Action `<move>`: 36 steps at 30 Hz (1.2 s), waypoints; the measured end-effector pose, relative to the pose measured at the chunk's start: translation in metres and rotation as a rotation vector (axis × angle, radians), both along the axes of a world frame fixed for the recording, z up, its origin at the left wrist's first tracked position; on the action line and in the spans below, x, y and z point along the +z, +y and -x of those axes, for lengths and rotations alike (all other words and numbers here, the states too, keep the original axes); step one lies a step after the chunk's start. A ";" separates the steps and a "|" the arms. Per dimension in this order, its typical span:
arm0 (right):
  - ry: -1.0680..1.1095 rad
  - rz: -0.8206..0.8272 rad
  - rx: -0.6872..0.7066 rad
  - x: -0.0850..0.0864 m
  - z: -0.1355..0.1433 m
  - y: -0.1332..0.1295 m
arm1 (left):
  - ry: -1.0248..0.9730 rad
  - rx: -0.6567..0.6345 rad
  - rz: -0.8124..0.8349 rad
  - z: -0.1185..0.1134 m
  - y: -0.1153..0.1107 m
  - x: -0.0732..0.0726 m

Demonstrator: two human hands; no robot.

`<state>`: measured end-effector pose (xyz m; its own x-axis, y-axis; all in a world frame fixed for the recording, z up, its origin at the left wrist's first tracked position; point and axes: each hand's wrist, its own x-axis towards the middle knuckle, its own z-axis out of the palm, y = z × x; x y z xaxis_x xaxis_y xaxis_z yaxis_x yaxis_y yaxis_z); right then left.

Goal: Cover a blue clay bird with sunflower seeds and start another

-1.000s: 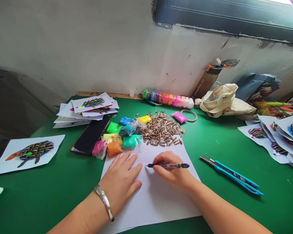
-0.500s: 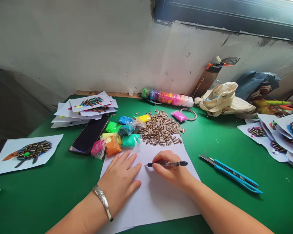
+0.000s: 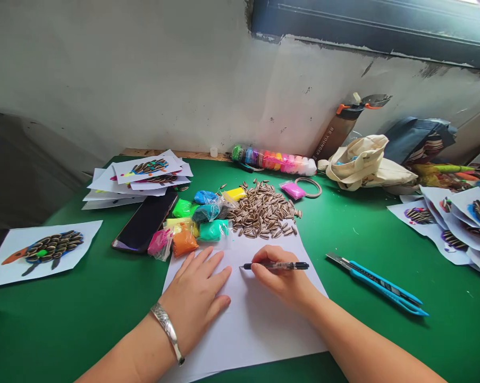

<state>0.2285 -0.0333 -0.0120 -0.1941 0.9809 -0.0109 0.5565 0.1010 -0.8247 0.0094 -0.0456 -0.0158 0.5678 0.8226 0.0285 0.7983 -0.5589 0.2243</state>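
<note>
White paper (image 3: 259, 330) lies on the green table in front of me. My left hand (image 3: 202, 292) rests flat on its left part, fingers spread, a silver bracelet at the wrist. In my right hand (image 3: 281, 276) is a black pen (image 3: 279, 266), pinched near its front end, held almost level with the tip pointing left just over or on the sheet. I cannot make out any mark under the tip. A heap of sunflower seeds (image 3: 266, 210) covers the paper's far edge. Small bags of coloured clay, such as an orange one (image 3: 184, 242), lie beyond my left fingers.
A blue utility knife (image 3: 383, 287) with its blade out lies right of the paper. A phone (image 3: 146, 221), stacked seed pictures (image 3: 140, 183) and a single seed bird picture (image 3: 80, 229) are at left. Along the back are a tube of coloured clay (image 3: 277, 160), a bottle (image 3: 337, 130) and a cloth bag (image 3: 367, 162).
The pen and my right hand have shifted very slightly to the right and up over the paper. My left hand stays in place.
</note>
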 end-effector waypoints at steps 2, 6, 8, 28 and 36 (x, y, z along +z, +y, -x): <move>-0.001 0.005 -0.013 -0.001 0.000 0.001 | 0.003 -0.001 0.003 0.000 0.000 0.000; 0.047 0.007 -0.030 -0.001 0.000 0.001 | 0.011 -0.008 0.002 0.000 0.000 -0.001; 0.111 0.026 -0.031 -0.001 -0.003 0.001 | 0.022 -0.009 -0.002 0.000 0.000 -0.001; 0.015 -0.045 -0.028 -0.002 -0.003 0.000 | 0.003 -0.002 0.006 -0.001 0.000 -0.001; -0.016 -0.045 -0.029 0.000 -0.001 -0.001 | -0.014 0.002 0.002 0.000 0.001 -0.003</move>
